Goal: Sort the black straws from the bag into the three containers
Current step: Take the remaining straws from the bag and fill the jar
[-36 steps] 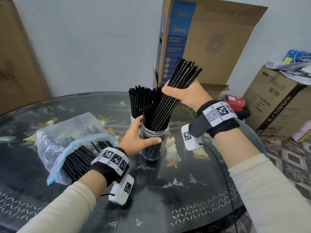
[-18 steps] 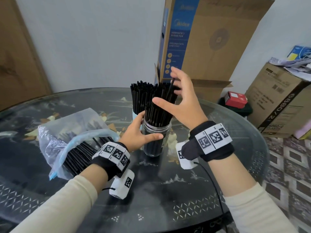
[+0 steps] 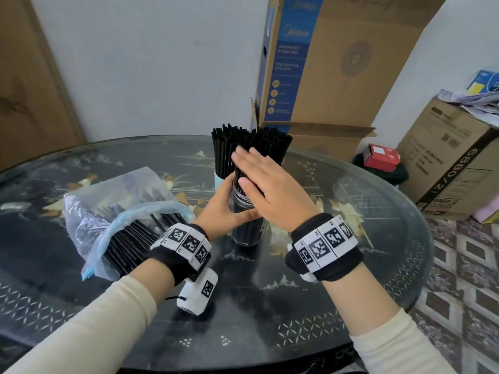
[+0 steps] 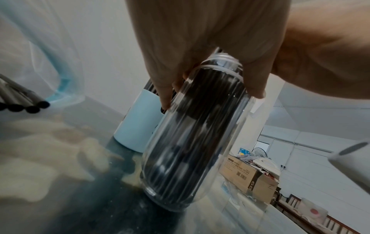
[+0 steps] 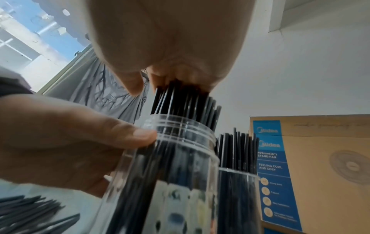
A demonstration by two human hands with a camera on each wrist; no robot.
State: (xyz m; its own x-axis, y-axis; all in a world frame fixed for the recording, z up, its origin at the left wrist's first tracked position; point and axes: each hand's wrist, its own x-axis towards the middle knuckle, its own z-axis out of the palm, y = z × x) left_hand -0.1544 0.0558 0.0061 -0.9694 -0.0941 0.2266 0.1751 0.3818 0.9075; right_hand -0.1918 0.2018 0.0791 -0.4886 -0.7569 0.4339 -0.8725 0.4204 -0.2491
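A clear ribbed jar (image 3: pixel 244 230) full of black straws (image 3: pixel 272 147) stands upright on the table. My left hand (image 3: pixel 224 209) grips it near the rim, thumb in front (image 5: pixel 140 136) and fingers (image 4: pixel 166 88) behind. My right hand (image 3: pixel 267 184) lies flat with straight fingers on the tops of the jar's straws (image 5: pixel 180 101). Just behind stand a light blue container (image 3: pixel 219 182) and a glass (image 5: pixel 238 197), both packed with straws. At the left lies the open plastic bag (image 3: pixel 108 211) with many black straws (image 3: pixel 127 247) spilling toward my left wrist.
The table (image 3: pixel 351 265) is round dark glass with a painted pattern. A tall fan carton (image 3: pixel 337 63) stands right behind the containers. More cardboard boxes (image 3: pixel 453 163) and a red box (image 3: pixel 380 155) sit off the table at the right.
My right hand held a slanted bundle of straws in the jar, let it go, and now lies flat on the straw tops. My left hand has stayed on the jar.
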